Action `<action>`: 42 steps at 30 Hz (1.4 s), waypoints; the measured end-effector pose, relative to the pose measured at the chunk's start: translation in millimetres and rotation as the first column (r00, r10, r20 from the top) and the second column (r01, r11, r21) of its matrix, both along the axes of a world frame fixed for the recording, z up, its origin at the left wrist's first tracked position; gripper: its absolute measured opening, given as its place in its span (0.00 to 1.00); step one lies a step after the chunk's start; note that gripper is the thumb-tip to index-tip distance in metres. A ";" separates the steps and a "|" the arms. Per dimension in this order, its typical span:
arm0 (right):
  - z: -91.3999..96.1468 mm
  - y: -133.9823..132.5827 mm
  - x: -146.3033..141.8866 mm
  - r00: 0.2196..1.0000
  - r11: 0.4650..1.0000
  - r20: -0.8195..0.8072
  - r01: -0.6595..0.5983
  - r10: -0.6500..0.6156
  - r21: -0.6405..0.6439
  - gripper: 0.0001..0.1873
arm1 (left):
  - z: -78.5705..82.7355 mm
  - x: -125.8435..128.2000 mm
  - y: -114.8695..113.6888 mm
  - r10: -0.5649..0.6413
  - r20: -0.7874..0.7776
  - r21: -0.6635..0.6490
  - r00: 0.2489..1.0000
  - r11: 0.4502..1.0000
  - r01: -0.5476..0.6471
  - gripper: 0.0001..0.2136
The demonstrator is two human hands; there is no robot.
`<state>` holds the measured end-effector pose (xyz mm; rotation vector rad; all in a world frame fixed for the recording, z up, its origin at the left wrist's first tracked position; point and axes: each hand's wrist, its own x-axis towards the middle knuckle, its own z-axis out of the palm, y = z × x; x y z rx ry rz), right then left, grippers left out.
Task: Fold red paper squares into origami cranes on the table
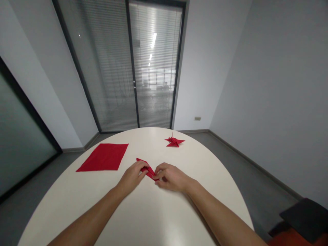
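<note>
A narrow piece of folded red paper (149, 173) lies slantwise on the white table between my hands. My left hand (133, 174) holds its upper left part, with thumb and fingers closed on the paper. At the lower right end, my right hand (169, 176) pinches the paper between thumb and fingers. Fingers cover parts of the folds, so the full shape does not show. Left of my hands lies a flat sheet of red paper (104, 157). Beyond my right hand stands a red folded paper crane (174, 141), with another small folded bit seemingly on top.
The round white table (143, 218) curves away toward a glass partition with blinds (156, 85). Grey walls rise on both sides. A dark and orange chair (304, 222) stands at the lower right, beside the table edge.
</note>
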<state>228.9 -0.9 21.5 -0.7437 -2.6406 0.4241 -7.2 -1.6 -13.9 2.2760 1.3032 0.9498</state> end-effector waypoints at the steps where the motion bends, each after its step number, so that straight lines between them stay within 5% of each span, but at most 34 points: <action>1: 0.3 -0.4 -0.9 1.000 1.000 -0.006 -0.002 0.002 0.012 0.10 | 0.1 -0.1 0.5 -0.006 0.011 0.003 1.000 1.000 0.006 0.09; 19: 3.6 -4.3 -8.4 0.998 1.000 0.059 0.011 -0.013 0.024 0.05 | -0.3 -10.8 5.7 0.038 -0.018 0.070 0.999 0.997 -0.037 0.06; 30: 0.0 -6.3 -9.4 1.000 0.998 0.001 -0.016 0.016 0.056 0.17 | 2.2 -18.3 6.0 0.148 -0.111 0.100 0.983 0.985 -0.138 0.05; 42: -0.4 -7.4 -10.1 1.000 0.998 0.006 -0.012 0.012 0.058 0.16 | 0.4 -21.9 11.1 0.068 -0.071 0.113 0.995 0.992 -0.059 0.05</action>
